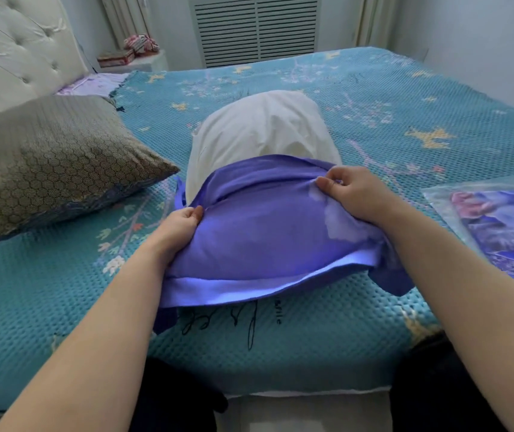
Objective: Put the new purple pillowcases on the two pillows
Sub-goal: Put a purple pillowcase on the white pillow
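We look down at a teal bedspread (358,98), where a white pillow (259,126) lies in the middle, its near half inside a purple case (259,235). Our left hand (177,224) pinches the case's open edge on the left, fingers curled round the cloth. Our right hand (352,188) pinches the same edge on the right, thumb and fingers closed on a fold. A second pillow (59,160), in a brown honeycomb cover, rests to the left near the headboard (9,51). A plastic packet (505,226) lies on the right.
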A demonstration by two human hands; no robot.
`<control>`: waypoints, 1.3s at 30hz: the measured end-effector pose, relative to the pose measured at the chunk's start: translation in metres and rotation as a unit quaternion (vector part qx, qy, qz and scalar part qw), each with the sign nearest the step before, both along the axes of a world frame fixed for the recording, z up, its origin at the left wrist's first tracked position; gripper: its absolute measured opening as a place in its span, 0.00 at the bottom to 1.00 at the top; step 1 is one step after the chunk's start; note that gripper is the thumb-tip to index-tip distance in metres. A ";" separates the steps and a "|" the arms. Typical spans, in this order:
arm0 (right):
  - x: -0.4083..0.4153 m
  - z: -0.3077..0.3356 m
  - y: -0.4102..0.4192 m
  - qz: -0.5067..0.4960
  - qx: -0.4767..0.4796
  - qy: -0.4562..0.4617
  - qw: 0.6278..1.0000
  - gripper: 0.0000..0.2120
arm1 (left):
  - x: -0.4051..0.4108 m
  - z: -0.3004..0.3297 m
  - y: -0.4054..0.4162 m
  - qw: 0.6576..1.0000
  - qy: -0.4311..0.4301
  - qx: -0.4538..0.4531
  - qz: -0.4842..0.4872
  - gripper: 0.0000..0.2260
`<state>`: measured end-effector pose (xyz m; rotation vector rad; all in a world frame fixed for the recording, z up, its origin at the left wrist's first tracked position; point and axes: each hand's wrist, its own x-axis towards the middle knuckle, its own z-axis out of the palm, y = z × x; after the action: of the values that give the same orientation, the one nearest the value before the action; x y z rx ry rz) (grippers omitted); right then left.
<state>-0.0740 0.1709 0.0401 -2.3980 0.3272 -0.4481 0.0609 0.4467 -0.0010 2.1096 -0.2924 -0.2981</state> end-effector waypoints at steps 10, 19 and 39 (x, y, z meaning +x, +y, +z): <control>-0.009 -0.004 -0.003 -0.213 -0.188 0.060 0.957 0.29 | -0.002 0.004 0.014 0.997 -0.013 0.044 -0.056 0.15; -0.059 0.019 0.060 -0.003 -0.118 0.399 0.909 0.39 | -0.012 -0.006 -0.002 0.990 -0.094 0.101 0.035 0.11; -0.102 -0.013 0.007 -0.112 0.165 0.281 0.939 0.31 | -0.085 -0.001 -0.116 0.984 -0.171 -0.031 -0.043 0.14</control>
<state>-0.1761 0.1780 0.0269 -2.1185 0.8633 0.2009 -0.0240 0.3309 -0.0017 2.0835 -0.5884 0.0251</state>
